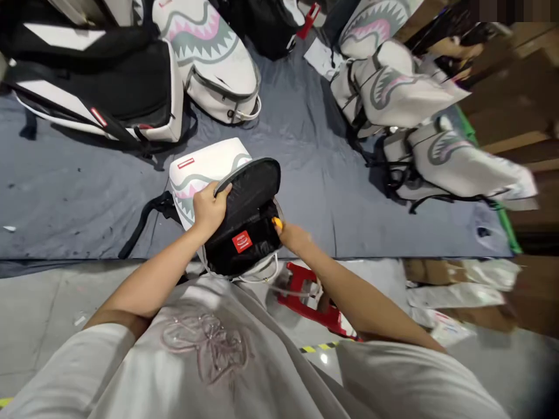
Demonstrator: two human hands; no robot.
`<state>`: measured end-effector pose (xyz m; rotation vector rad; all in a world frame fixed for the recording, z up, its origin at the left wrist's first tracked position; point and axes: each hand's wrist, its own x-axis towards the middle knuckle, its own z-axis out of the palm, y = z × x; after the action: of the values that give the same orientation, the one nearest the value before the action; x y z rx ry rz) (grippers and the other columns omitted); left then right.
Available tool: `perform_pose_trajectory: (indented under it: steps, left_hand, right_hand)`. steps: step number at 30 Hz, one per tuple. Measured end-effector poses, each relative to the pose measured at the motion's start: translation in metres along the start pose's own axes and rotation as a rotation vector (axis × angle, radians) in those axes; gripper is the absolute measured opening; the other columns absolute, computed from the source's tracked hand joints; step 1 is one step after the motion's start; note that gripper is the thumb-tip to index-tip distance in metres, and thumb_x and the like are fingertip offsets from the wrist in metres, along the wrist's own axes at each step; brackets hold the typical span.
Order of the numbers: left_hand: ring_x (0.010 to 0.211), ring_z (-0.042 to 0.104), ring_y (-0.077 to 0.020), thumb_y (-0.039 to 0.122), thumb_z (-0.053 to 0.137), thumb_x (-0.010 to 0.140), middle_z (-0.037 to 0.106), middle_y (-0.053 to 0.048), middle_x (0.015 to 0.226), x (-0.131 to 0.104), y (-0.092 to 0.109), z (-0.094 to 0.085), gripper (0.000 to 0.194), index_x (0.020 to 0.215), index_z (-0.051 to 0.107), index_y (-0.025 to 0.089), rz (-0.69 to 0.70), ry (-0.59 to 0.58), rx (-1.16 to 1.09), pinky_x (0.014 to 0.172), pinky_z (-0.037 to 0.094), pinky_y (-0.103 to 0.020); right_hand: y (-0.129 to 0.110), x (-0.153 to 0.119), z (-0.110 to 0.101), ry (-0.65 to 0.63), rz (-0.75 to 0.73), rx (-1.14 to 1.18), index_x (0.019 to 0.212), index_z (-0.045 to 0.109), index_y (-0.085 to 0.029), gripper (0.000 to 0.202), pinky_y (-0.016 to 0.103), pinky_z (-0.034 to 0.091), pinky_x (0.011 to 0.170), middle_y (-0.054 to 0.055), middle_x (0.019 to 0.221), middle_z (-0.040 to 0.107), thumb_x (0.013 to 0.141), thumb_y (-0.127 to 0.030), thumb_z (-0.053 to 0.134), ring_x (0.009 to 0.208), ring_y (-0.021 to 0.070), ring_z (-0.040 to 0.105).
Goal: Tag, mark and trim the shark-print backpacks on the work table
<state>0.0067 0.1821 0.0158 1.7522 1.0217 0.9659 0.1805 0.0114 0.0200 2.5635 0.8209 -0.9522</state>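
Observation:
A white backpack (209,154) with a pink and grey shark-mouth print lies at the table's front edge, its top opening towards me. Its black-lined flap (251,186) is folded back, and a red label (241,241) shows on the black lining inside. My left hand (210,206) is closed on the flap's edge, thumb on the lining side. At the right side of the opening, my right hand (293,237) is closed around a small orange-yellow object (276,223). Only its end shows, so its kind is unclear. A black strap (146,221) trails to the left.
More shark-print backpacks (218,58) stand at the back and on the right (406,93). A black and white bag (117,81) lies at the left. Below the dark cloth-covered table (301,145) is a red stool (305,291). Cardboard boxes (515,99) line the right.

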Motion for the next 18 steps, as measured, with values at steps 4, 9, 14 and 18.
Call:
perform_pose_trajectory:
  steps: [4, 9, 14, 18]
  left_hand:
    - [0.056, 0.046, -0.0120, 0.039, 0.057, 0.088, 0.051, 0.003, 0.057, 0.000, -0.007, 0.013, 0.030, 0.066, 0.056, 0.019, 0.000, 0.019, -0.043, 0.059, 0.030, -0.025]
    - [0.057, 0.047, -0.0128, 0.042, 0.056, 0.088, 0.053, 0.002, 0.059, 0.002, -0.002, 0.013, 0.030, 0.068, 0.058, 0.019, 0.059, -0.051, -0.021, 0.059, 0.031, -0.025]
    - [0.054, 0.045, -0.0119, 0.042, 0.057, 0.087, 0.050, 0.003, 0.056, 0.004, 0.005, 0.006, 0.031, 0.066, 0.055, 0.019, 0.100, -0.131, -0.018, 0.058, 0.030, -0.025]
    - [0.053, 0.043, -0.0110, 0.042, 0.057, 0.086, 0.047, 0.004, 0.054, 0.004, 0.006, 0.007, 0.031, 0.065, 0.055, 0.019, 0.106, -0.177, -0.038, 0.057, 0.030, -0.025]
  right_hand:
    - [0.012, -0.052, 0.026, -0.341, 0.131, 0.073, 0.106, 0.068, -0.017, 0.035, 0.035, 0.055, 0.067, 0.006, 0.069, 0.066, 0.099, -0.047, 0.052, 0.068, 0.0238, 0.069]
    - [0.007, -0.057, 0.044, -0.464, 0.149, 0.315, 0.099, 0.069, -0.019, 0.035, 0.028, 0.052, 0.060, 0.002, 0.063, 0.064, 0.090, -0.052, 0.065, 0.058, 0.0181, 0.065]
    - [0.032, -0.041, 0.048, -0.291, 0.196, 0.649, 0.113, 0.061, -0.020, 0.041, 0.025, 0.048, 0.059, 0.001, 0.066, 0.063, 0.095, -0.056, 0.054, 0.057, 0.0160, 0.063]
    - [0.012, -0.031, 0.083, -0.188, 0.190, 1.013, 0.105, 0.056, -0.021, 0.043, 0.020, 0.039, 0.046, -0.008, 0.049, 0.045, 0.098, -0.061, 0.042, 0.037, 0.0097, 0.043]
